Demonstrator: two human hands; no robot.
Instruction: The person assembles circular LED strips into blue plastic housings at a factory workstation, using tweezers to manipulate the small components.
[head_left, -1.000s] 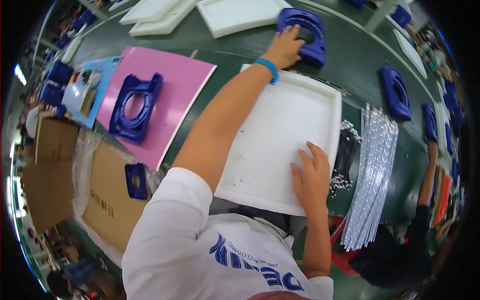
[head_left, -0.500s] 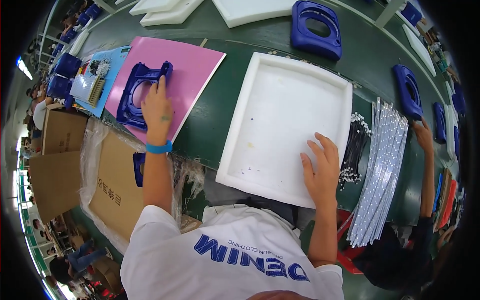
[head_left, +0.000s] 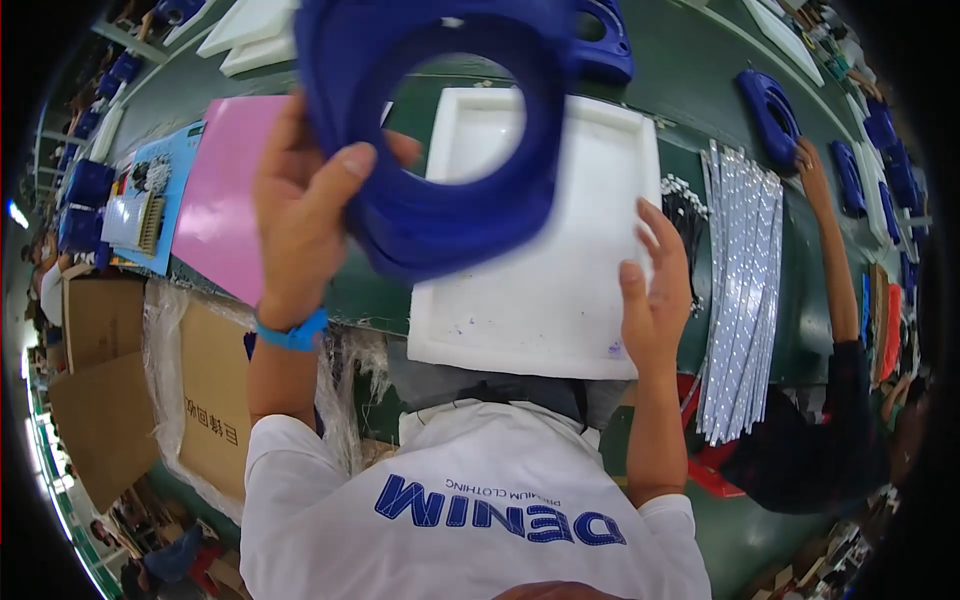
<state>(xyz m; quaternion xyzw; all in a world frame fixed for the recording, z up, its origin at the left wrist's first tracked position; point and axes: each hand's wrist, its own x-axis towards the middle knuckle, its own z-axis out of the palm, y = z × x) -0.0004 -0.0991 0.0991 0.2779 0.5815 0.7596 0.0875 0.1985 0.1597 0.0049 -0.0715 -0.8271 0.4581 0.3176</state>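
My left hand [head_left: 300, 220] grips the edge of a blue plastic housing [head_left: 460, 228] with a large round opening. The thumb lies on its near face and the fingers are mostly behind it. The housing is raised close to the camera, slightly blurred, and covers part of a white foam tray [head_left: 580, 250]. Through its opening the tray's corner shows. Over the tray's right edge is my right hand [head_left: 658, 290], holding nothing, fingers apart and bent. To the left lies a pink sheet [head_left: 225, 200], partly behind my left hand.
Black cables [head_left: 685, 215] with white ends and silver dotted strips [head_left: 740, 290] lie right of the tray. A co-worker's hand [head_left: 808, 160] touches another blue housing [head_left: 768, 112]. One more housing [head_left: 610, 62] stands behind. Left are a blue sheet [head_left: 178, 165] and a cardboard box [head_left: 212, 390].
My left hand has lifted the housing from the pink sheet, up and rightward toward the camera, turning its smooth face into view. The right hand stays by the tray's right edge.
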